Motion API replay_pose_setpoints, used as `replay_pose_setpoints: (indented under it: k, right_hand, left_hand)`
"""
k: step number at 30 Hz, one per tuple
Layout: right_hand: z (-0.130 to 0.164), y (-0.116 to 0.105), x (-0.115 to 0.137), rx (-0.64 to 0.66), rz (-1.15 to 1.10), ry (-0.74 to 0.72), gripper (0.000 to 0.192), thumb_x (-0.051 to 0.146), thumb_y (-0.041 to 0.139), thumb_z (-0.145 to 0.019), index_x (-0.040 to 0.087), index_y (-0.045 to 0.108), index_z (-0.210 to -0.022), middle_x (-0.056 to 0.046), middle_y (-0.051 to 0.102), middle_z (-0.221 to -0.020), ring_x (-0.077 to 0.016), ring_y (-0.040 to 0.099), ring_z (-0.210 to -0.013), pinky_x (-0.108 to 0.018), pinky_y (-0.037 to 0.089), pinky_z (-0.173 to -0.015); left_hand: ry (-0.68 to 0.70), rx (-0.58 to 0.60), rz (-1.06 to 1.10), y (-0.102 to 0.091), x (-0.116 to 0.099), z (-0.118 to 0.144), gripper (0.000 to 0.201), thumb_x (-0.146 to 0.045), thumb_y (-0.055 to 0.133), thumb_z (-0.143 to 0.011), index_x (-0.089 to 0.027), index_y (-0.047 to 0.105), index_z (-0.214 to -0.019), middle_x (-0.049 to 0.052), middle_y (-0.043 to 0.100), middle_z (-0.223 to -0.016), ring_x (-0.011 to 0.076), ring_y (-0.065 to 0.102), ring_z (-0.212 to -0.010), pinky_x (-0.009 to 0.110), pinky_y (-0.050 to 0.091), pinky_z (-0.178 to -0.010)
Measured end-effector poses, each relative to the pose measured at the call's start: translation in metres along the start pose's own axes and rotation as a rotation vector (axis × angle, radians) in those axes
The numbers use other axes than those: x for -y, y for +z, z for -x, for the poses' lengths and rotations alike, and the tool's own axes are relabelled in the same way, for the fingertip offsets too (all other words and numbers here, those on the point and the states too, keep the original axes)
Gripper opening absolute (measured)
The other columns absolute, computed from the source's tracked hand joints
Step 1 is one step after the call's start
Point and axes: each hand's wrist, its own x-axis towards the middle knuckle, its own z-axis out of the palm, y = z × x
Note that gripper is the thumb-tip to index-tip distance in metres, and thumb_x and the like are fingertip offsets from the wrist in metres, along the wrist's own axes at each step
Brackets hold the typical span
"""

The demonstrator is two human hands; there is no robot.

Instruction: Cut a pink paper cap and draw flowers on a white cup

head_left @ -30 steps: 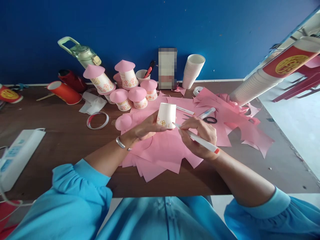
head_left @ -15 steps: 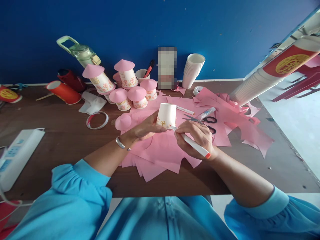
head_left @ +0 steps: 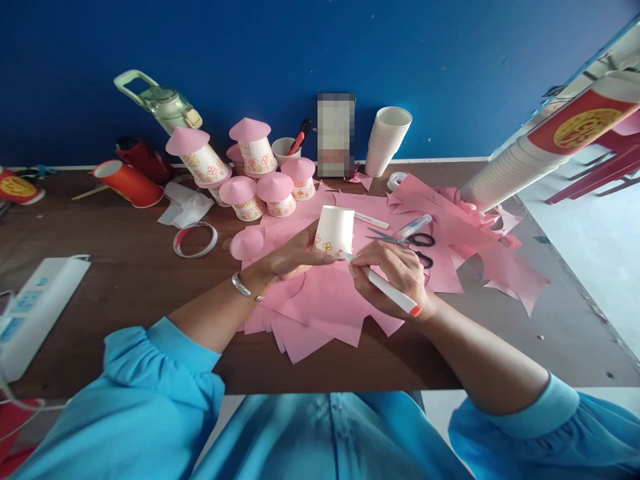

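Plastic, white and boxy, makes up the power strip (head_left: pixel 37 310) at the far left of the dark wooden table (head_left: pixel 125 280). Next come an orange paper cup (head_left: pixel 129 185) on its side and a flat ring of tape (head_left: pixel 195 239). Behind them stands a cluster of small paper cups capped with smooth pink cones (head_left: pixel 253 175) — each cup printed with little flowers. The left hand (head_left: pixel 295 257) is curled around a white paper cup (head_left: pixel 334 231), which sits upside down, rim low, over a spread of jagged pink paper sheets (head_left: pixel 325 300) near the table's middle. The right hand (head_left: pixel 395 275) is closed on a slim white marker (head_left: pixel 385 288) with an orange end; its tip touches the cup's lower wall. Just beyond lie black-handled scissors (head_left: pixel 417 241). At the back a small cup (head_left: pixel 286 149) holds pens, and a tall leaning stack of white cups (head_left: pixel 386 141) rests against the blue wall — another long stack (head_left: pixel 515 170) lies at the right.
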Motion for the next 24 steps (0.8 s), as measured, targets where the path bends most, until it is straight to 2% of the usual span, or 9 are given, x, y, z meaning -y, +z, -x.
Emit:
replay_pose_setpoints:
  k: [4, 7, 11, 14, 17, 21, 24]
  right_hand:
    - [-0.0003, -0.0009, -0.0004, 0.016, 0.011, -0.006, 0.024, 0.003, 0.063, -0.089, 0.026, 0.057, -0.094, 0.004, 0.069, -0.074, -0.0129, 0.068, -0.059, -0.025, 0.054, -0.053]
    - [-0.0008, -0.0019, -0.0010, 0.029, 0.006, -0.016, 0.024, 0.002, 0.062, -0.089, 0.025, 0.057, -0.095, 0.003, 0.069, -0.074, -0.0132, 0.068, -0.059, -0.026, 0.053, -0.052]
    - [-0.0011, -0.0024, -0.0014, 0.038, 0.007, -0.015, 0.024, 0.002, 0.062, -0.089, 0.025, 0.057, -0.095, 0.004, 0.068, -0.074, -0.0131, 0.067, -0.060, -0.026, 0.053, -0.052]
    - [-0.0008, -0.0018, -0.0013, 0.031, -0.003, -0.016, 0.025, 0.002, 0.062, -0.088, 0.025, 0.057, -0.096, 0.004, 0.068, -0.074, -0.0130, 0.067, -0.060, -0.025, 0.052, -0.052]
    - [-0.0005, -0.0014, -0.0011, 0.032, -0.012, -0.013, 0.027, 0.000, 0.063, -0.087, 0.025, 0.057, -0.096, 0.003, 0.068, -0.075, -0.0134, 0.067, -0.061, -0.025, 0.052, -0.053]
    - [-0.0005, -0.0016, -0.0010, 0.036, 0.005, -0.019, 0.026, 0.001, 0.064, -0.087, 0.024, 0.057, -0.096, 0.003, 0.069, -0.075, -0.0133, 0.068, -0.061, -0.025, 0.053, -0.053]
    - [-0.0005, -0.0021, -0.0013, 0.047, 0.026, -0.016, 0.023, 0.003, 0.062, -0.090, 0.025, 0.057, -0.095, 0.004, 0.069, -0.074, -0.0129, 0.068, -0.061, -0.025, 0.054, -0.054]
  left_hand:
    - [-0.006, 0.012, 0.027, -0.0009, 0.0016, -0.0013, 0.045, -0.043, 0.090, -0.079, -0.023, 0.068, -0.113, 0.005, 0.070, -0.108, 0.0221, 0.063, -0.102, 0.037, 0.052, -0.091]
    - [-0.020, 0.004, 0.043, -0.0011, 0.0017, -0.0021, 0.051, -0.039, 0.091, -0.078, -0.024, 0.068, -0.120, 0.005, 0.070, -0.112, 0.0226, 0.063, -0.104, 0.038, 0.052, -0.092]
    - [-0.019, -0.014, 0.022, 0.0020, -0.0022, -0.0007, 0.059, -0.047, 0.093, -0.074, -0.027, 0.069, -0.124, 0.006, 0.070, -0.115, 0.0271, 0.064, -0.110, 0.041, 0.053, -0.093]
    - [0.003, -0.001, -0.011, 0.0035, -0.0040, 0.0007, 0.053, -0.057, 0.090, -0.075, -0.026, 0.072, -0.115, 0.007, 0.071, -0.115, 0.0309, 0.064, -0.117, 0.043, 0.053, -0.096]
    - [0.042, 0.023, -0.026, 0.0031, -0.0040, 0.0006, 0.058, -0.067, 0.090, -0.071, -0.024, 0.073, -0.107, 0.009, 0.071, -0.116, 0.0338, 0.063, -0.122, 0.045, 0.054, -0.097]
    - [0.024, 0.038, -0.029, 0.0015, -0.0025, -0.0022, 0.063, -0.066, 0.088, -0.074, -0.026, 0.071, -0.119, 0.009, 0.071, -0.120, 0.0322, 0.063, -0.120, 0.044, 0.053, -0.095]
    - [0.014, 0.032, -0.033, 0.0004, -0.0008, -0.0040, 0.062, -0.063, 0.089, -0.074, -0.025, 0.070, -0.119, 0.008, 0.071, -0.119, 0.0294, 0.064, -0.116, 0.042, 0.052, -0.094]
